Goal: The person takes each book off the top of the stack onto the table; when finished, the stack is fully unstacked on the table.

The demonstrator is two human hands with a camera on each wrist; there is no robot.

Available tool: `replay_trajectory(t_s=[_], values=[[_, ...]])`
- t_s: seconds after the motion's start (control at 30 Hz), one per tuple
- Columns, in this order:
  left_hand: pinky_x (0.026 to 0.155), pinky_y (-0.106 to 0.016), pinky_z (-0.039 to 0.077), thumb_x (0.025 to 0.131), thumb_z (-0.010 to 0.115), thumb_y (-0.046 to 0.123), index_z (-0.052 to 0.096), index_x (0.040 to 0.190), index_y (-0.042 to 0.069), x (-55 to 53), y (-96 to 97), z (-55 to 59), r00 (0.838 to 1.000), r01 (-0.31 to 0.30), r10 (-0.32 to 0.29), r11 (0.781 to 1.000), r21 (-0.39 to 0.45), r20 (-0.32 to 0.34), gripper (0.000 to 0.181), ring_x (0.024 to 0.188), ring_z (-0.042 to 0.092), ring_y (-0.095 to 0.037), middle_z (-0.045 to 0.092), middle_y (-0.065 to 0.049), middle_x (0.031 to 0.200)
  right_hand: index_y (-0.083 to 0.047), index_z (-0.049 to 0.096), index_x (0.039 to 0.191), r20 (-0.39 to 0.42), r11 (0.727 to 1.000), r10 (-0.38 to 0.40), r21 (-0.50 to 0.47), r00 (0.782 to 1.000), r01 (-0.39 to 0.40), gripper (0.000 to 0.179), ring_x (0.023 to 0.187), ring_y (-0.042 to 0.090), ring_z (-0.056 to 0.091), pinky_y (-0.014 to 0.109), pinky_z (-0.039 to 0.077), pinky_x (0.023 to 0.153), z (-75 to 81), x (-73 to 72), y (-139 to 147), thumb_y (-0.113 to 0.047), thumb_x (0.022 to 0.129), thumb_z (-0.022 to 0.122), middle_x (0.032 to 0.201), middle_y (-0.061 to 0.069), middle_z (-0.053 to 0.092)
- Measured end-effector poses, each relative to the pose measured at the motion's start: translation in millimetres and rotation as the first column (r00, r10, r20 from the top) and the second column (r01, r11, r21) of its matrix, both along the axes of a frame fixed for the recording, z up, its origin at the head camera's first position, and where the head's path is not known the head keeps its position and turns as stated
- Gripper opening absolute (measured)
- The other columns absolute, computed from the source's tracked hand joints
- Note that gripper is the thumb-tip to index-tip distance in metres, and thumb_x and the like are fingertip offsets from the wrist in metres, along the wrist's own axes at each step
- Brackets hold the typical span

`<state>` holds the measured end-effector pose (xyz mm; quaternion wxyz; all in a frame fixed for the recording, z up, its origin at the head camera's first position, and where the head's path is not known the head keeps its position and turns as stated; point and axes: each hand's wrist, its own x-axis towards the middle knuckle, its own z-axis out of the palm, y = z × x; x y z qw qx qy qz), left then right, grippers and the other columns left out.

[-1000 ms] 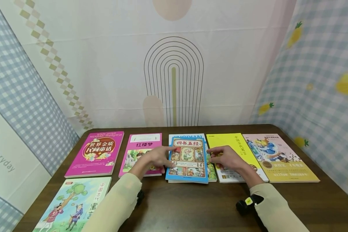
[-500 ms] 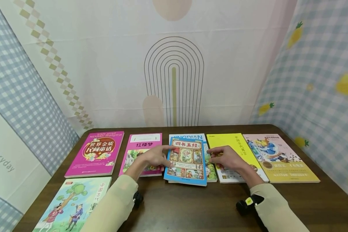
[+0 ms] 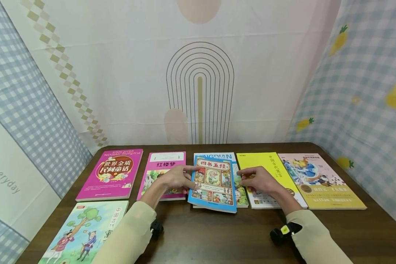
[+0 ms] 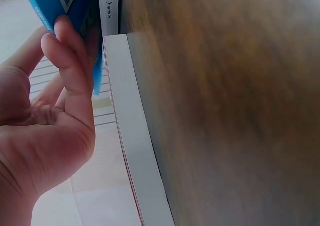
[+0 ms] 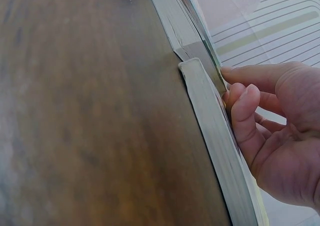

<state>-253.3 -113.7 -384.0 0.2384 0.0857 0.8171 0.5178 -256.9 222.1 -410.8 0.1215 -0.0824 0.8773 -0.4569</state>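
Observation:
In the head view, my left hand (image 3: 173, 179) pinches the left edge of a small blue book (image 3: 214, 179), thumb on its cover and other fingers at its side. The left wrist view shows this blue book (image 4: 45, 8) tilted up, part of a barcode showing on its back. Beneath it lies a larger white and green book (image 3: 242, 196), mostly covered, with blue letters along its top. My right hand (image 3: 262, 181) is at that lower book's right edge, over the yellow book (image 3: 252, 163). In the right wrist view, its fingertips (image 5: 230, 76) rest by the books' edges.
A pink book (image 3: 166, 157) is left of the stack, and a magenta book (image 3: 118, 183) farther left. In front lies a green illustrated book (image 3: 76, 234), partly under my left sleeve. A pink and yellow book (image 3: 330, 190) is far right on the brown table (image 3: 217, 242).
My left hand has turned the blue book slightly askew and drawn its lower edge toward me, uncovering more of the lower book's top. My right hand stays beside the stack.

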Motion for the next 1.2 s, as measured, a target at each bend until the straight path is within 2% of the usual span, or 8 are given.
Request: replay_trajectory(t_s=[0.1, 0.23, 0.33, 0.67, 0.87, 1.2], values=[[0.052, -0.022, 0.048, 0.092, 0.082, 0.007, 0.058, 0.153, 0.025, 1.5, -1.9, -0.5, 1.0, -0.004, 0.004, 1.0, 0.027, 0.0, 0.068, 0.054, 0.057, -0.015, 0.055, -0.002, 0.066, -0.005, 0.068, 0.139, 0.0, 1.0, -0.002, -0.001, 1.0, 0.002, 0.047, 0.063, 0.018, 0.058, 0.028, 0.05, 0.055, -0.9, 0.4, -0.5, -0.019, 0.096, 0.078, 0.105, 0.011, 0.065], [0.054, -0.023, 0.048, 0.093, 0.081, 0.007, 0.054, 0.156, 0.025, 3.5, -5.0, -1.0, 1.0, 0.002, -0.001, 0.999, 0.049, -0.02, 0.071, 0.057, 0.059, -0.016, 0.061, -0.003, 0.074, -0.005, 0.069, 0.138, 0.011, 1.0, -0.006, -0.002, 1.0, 0.006, 0.046, 0.064, 0.018, 0.058, 0.028, 0.051, 0.055, -1.8, 0.0, -0.7, -0.019, 0.096, 0.078, 0.105, 0.011, 0.065], [0.056, -0.023, 0.051, 0.094, 0.08, 0.008, 0.053, 0.157, 0.025, 4.8, -5.5, -1.0, 1.0, 0.002, 0.0, 0.998, 0.067, -0.026, 0.071, 0.06, 0.06, -0.015, 0.071, -0.005, 0.086, -0.005, 0.069, 0.139, 0.01, 1.0, 0.003, -0.003, 1.0, -0.003, 0.046, 0.064, 0.019, 0.058, 0.028, 0.051, 0.056, -1.7, 0.3, -0.1, -0.019, 0.096, 0.078, 0.104, 0.011, 0.065], [0.062, -0.026, 0.057, 0.092, 0.082, 0.008, 0.053, 0.157, 0.026, 9.5, -6.8, 1.4, 0.999, -0.031, 0.034, 0.99, 0.141, -0.024, 0.074, 0.072, 0.067, -0.018, 0.077, -0.012, 0.106, -0.003, 0.069, 0.138, 0.002, 1.0, 0.018, -0.011, 1.0, -0.018, 0.047, 0.064, 0.019, 0.057, 0.029, 0.05, 0.055, -1.0, 3.3, -0.5, -0.02, 0.096, 0.079, 0.103, 0.01, 0.064], [0.069, -0.029, 0.062, 0.091, 0.083, 0.01, 0.053, 0.157, 0.025, 11.9, -7.0, 6.4, 0.999, -0.036, 0.043, 0.984, 0.172, -0.032, 0.074, 0.082, 0.073, -0.023, 0.077, -0.012, 0.116, -0.003, 0.068, 0.14, 0.013, 1.0, 0.0, 0.003, 1.0, 0.0, 0.047, 0.064, 0.019, 0.058, 0.027, 0.051, 0.055, -0.4, 1.7, -0.9, -0.019, 0.096, 0.078, 0.106, 0.012, 0.065], [0.081, -0.039, 0.066, 0.093, 0.081, 0.007, 0.052, 0.158, 0.029, 19.5, -8.7, 21.4, 0.999, -0.048, 0.052, 0.972, 0.229, -0.009, 0.075, 0.091, 0.076, -0.027, 0.071, -0.016, 0.122, -0.004, 0.068, 0.14, -0.003, 0.999, -0.012, 0.036, 1.0, 0.012, 0.047, 0.068, 0.022, 0.06, 0.028, 0.052, 0.058, 1.1, 1.2, -0.5, -0.018, 0.096, 0.077, 0.107, 0.012, 0.066]])
